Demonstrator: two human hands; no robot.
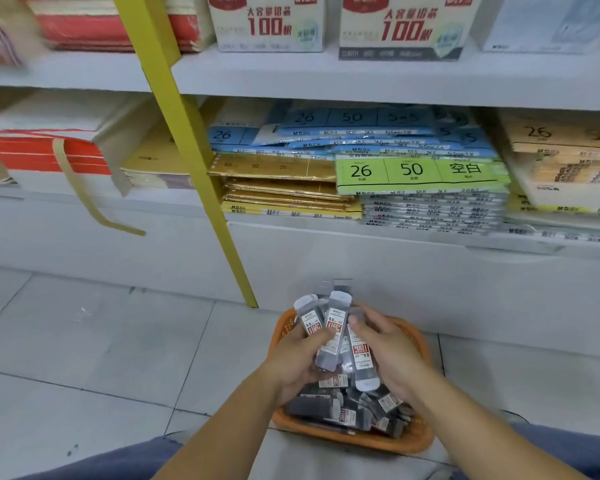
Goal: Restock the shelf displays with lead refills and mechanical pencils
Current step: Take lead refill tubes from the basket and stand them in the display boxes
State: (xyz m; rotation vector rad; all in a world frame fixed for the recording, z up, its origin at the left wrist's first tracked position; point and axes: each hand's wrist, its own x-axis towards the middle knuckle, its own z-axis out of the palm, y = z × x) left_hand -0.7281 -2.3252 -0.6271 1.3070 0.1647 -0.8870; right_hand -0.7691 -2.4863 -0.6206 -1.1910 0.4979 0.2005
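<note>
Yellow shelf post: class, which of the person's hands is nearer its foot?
Left. The left hand grips lead refill packs just right of the yellow shelf post; the right hand holds packs farther right, over the orange basket.

A pale tiled floor [84, 341] carries an orange basket [361, 441] at 6 o'clock, and the foot of a yellow post [187, 133] just beyond it at 12 o'clock. The lower shelf [361, 258] holds stacked paper packs: blue ones [354, 133] on top, gold [274, 168] at their 7 o'clock, a green pack [413, 171] at 5 o'clock. Red-edged stacks [42, 150], possibly notebooks, lie at 9 o'clock. The upper shelf [326, 81] bears two display boxes [267, 26] at 12 o'clock.
</note>
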